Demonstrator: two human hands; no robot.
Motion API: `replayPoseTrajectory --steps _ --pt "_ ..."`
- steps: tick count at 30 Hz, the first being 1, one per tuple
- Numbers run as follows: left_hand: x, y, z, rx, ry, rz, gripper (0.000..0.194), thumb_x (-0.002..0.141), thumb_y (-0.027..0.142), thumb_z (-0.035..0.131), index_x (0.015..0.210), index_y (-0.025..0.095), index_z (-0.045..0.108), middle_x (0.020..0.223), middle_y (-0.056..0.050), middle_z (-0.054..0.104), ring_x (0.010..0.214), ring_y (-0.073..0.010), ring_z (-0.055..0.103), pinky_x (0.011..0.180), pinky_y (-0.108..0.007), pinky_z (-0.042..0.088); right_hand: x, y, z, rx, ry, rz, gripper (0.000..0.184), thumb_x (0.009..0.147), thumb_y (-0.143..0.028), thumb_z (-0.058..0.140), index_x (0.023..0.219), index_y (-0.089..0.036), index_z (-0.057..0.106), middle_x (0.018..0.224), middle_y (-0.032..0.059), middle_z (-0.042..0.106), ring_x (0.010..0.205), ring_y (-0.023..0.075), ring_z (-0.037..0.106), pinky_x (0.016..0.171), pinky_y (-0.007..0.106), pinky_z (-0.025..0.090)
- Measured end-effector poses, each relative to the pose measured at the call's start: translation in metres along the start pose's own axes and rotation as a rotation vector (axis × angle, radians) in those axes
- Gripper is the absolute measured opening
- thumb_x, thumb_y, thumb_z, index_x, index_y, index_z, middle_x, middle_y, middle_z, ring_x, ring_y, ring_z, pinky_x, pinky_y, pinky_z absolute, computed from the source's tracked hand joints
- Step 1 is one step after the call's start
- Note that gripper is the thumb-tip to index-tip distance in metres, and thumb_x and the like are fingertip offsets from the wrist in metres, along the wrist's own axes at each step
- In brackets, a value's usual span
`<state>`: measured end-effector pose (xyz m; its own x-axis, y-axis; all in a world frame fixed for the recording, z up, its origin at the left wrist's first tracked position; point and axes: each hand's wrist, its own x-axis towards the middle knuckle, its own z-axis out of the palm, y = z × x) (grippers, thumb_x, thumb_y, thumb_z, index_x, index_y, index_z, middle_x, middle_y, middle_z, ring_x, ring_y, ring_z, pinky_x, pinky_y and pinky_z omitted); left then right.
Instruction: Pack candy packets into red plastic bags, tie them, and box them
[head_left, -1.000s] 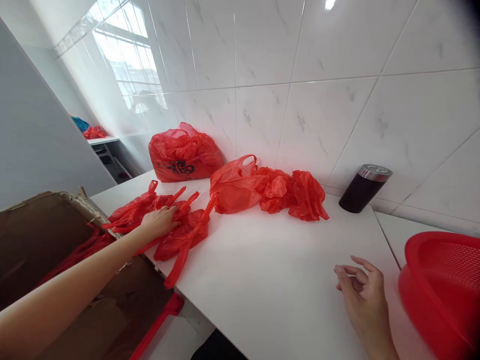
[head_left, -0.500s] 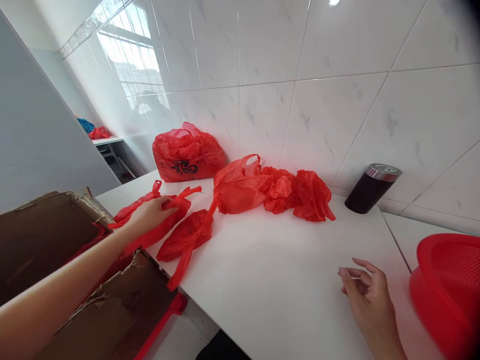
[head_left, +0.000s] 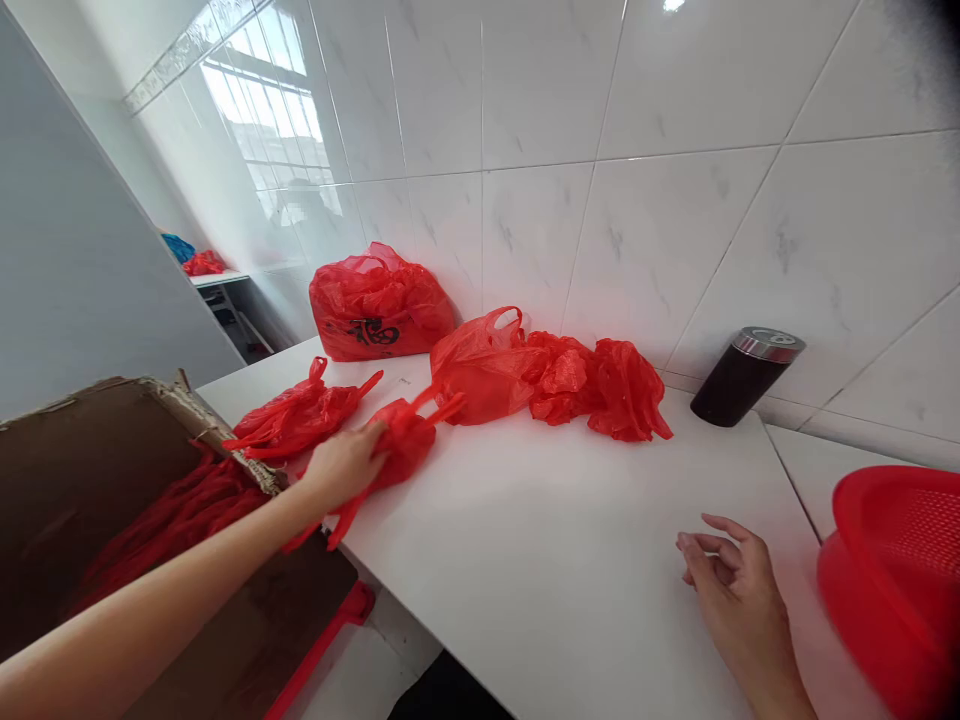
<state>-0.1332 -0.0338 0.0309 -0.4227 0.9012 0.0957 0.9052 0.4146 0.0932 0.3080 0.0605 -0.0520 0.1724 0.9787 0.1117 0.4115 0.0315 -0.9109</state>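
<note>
My left hand (head_left: 349,465) is closed on a crumpled red plastic bag (head_left: 409,440) near the table's left edge; the bag partly hides its fingertips. Loose straps of red plastic hang down beside the wrist. Just behind that hand lies another flattened red plastic bag (head_left: 300,412), its handles sticking out. Farther right, my right hand (head_left: 739,595) hovers over or rests on the white tabletop (head_left: 555,560), fingers loosely curled and apart, with nothing in them. Which of the two I cannot tell.
An open cardboard box (head_left: 82,430) with red plastic inside stands at the left. Along the tiled wall are a full red bag with black lettering (head_left: 379,310), several crumpled red bags (head_left: 480,370) and a dark silver-topped cylinder (head_left: 742,380). Red baskets (head_left: 862,590) stand at the right.
My left hand has moved right and slightly down, away from the leftmost bags to the crumpled bag beside them. Red plastic inside the box shows more. My right hand has stayed in place.
</note>
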Motion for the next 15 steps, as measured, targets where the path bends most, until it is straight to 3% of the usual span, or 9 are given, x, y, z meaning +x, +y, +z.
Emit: replayPoseTrajectory --steps 3,5,9,12,15 --pt "0.027 -0.034 -0.025 -0.095 0.026 -0.088 0.035 0.089 0.042 0.04 0.111 0.018 0.055 0.106 -0.012 0.067 0.093 -0.0296 0.064 0.079 -0.04 0.047 0.001 0.001 0.0 -0.01 -0.009 0.015 0.06 0.071 -0.065 0.06 0.114 -0.025 0.048 0.09 0.0033 0.065 0.064 0.0189 0.061 0.061 0.033 0.051" --pt "0.038 -0.054 -0.034 -0.176 -0.018 -0.097 0.038 0.088 0.048 0.041 0.103 0.017 0.057 0.101 -0.008 0.069 0.089 -0.0254 0.065 0.076 -0.034 0.049 0.002 0.002 0.0 -0.01 -0.019 0.019 0.06 0.071 -0.066 0.06 0.114 -0.026 0.048 0.089 0.0028 0.065 0.064 0.0188 0.061 0.061 0.033 0.051" --pt "0.044 -0.08 -0.027 -0.286 -0.18 -0.112 0.049 0.078 0.063 0.052 0.088 0.016 0.064 0.08 -0.002 0.072 0.072 -0.0224 0.067 0.062 -0.029 0.052 0.004 0.009 0.002 -0.012 -0.046 0.011 0.06 0.071 -0.066 0.06 0.115 -0.026 0.048 0.089 0.0029 0.065 0.065 0.019 0.061 0.063 0.034 0.051" --pt "0.048 -0.091 -0.019 -0.304 -0.144 -0.154 0.058 0.078 0.067 0.054 0.101 0.014 0.064 0.088 -0.005 0.072 0.076 -0.0228 0.068 0.066 -0.032 0.053 0.006 0.014 0.004 -0.003 -0.056 0.012 0.062 0.071 -0.066 0.061 0.116 -0.026 0.048 0.09 0.0029 0.065 0.065 0.0189 0.062 0.065 0.034 0.052" --pt "0.059 -0.102 -0.022 -0.279 -0.012 -0.19 0.049 0.091 0.053 0.048 0.122 0.016 0.055 0.108 -0.008 0.066 0.091 -0.0211 0.066 0.079 -0.039 0.053 0.008 0.018 0.005 -0.006 -0.06 0.018 0.062 0.07 -0.066 0.061 0.117 -0.027 0.048 0.091 0.0027 0.065 0.065 0.0186 0.062 0.065 0.033 0.052"
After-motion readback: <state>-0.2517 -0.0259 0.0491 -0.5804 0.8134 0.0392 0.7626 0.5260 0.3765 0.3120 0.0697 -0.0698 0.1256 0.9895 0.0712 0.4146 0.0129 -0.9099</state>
